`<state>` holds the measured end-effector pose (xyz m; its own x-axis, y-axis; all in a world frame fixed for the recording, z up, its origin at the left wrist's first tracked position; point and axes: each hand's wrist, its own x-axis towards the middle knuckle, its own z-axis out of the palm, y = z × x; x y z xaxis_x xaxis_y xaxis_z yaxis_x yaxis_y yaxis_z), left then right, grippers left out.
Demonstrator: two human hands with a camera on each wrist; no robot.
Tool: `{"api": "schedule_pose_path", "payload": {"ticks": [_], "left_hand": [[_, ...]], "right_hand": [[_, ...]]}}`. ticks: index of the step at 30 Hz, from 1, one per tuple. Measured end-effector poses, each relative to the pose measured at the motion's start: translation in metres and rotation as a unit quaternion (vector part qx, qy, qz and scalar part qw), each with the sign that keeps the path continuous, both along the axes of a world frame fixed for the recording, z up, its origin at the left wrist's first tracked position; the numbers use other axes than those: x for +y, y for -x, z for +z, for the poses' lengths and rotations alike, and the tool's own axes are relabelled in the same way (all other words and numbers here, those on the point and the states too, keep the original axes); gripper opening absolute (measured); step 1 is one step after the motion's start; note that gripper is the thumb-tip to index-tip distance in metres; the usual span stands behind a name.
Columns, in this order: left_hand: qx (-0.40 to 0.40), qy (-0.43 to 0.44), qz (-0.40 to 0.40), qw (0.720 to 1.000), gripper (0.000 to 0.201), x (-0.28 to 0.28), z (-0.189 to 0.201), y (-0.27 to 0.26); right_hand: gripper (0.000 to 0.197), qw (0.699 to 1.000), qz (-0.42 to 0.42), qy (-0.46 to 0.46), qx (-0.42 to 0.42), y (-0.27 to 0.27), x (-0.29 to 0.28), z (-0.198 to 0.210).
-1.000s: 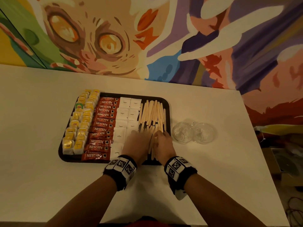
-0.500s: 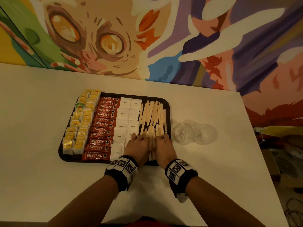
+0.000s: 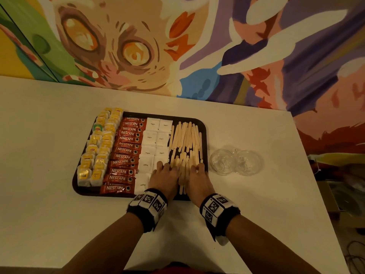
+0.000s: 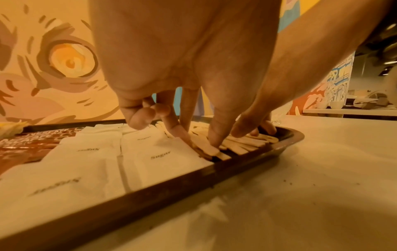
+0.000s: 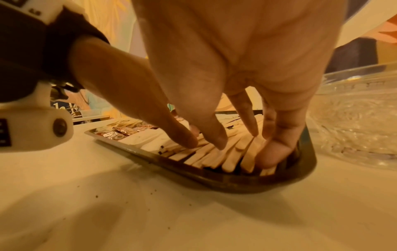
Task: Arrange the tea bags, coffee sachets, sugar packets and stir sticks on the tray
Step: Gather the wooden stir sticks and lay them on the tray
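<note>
A dark tray (image 3: 204, 127) on the white table holds four columns: yellow tea bags (image 3: 98, 151) at the left, red coffee sachets (image 3: 126, 153), white sugar packets (image 3: 152, 139) and wooden stir sticks (image 3: 185, 139) at the right. Both hands lie over the near stir sticks. My left hand (image 3: 165, 176) touches the left side of the near bundle (image 4: 206, 146) with straight fingertips. My right hand (image 3: 199, 175) presses its straight fingers (image 5: 219, 141) on the sticks (image 5: 232, 158) beside the tray's right rim (image 5: 309, 163). Neither hand grips anything.
Two clear glass bowls (image 3: 236, 162) stand on the table just right of the tray, one close to my right hand (image 5: 354, 122). A painted mural wall runs along the table's far edge. The table's right edge lies past the bowls.
Both hands have slid a little towards me along the near stir sticks and moved apart, showing more sticks between them.
</note>
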<state>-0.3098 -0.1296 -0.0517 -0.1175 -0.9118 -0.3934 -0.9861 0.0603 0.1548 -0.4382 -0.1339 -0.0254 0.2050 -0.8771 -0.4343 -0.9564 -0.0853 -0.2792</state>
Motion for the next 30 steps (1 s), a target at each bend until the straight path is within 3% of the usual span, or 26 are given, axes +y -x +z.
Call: {"api": "schedule_pose_path", "payload": {"ticks": [3, 7, 13, 18, 23, 30], "left_hand": [[0.009, 0.004, -0.034, 0.999, 0.059, -0.001, -0.007, -0.001], [0.025, 0.006, 0.007, 1.0, 0.061, -0.003, -0.009, -0.005], [0.049, -0.02, -0.022, 0.998, 0.032, -0.008, -0.002, -0.003], [0.062, 0.055, 0.01, 0.997, 0.049, -0.041, 0.014, -0.011], [0.05, -0.001, 0.012, 0.999, 0.07, -0.081, 0.023, -0.014], [-0.013, -0.009, -0.066, 0.998, 0.065, -0.09, 0.013, -0.014]], "right_hand": [[0.063, 1.0, -0.012, 0.002, 0.006, -0.004, 0.0, -0.002], [0.063, 1.0, -0.003, 0.022, -0.001, -0.009, -0.009, 0.001], [0.049, 0.999, -0.003, 0.033, -0.005, -0.023, -0.042, 0.002], [0.037, 0.999, 0.011, 0.052, 0.012, -0.031, -0.073, -0.004], [0.046, 0.998, 0.037, 0.029, 0.046, -0.035, -0.081, -0.008], [0.05, 0.997, 0.067, 0.034, 0.024, -0.023, -0.081, -0.015]]}}
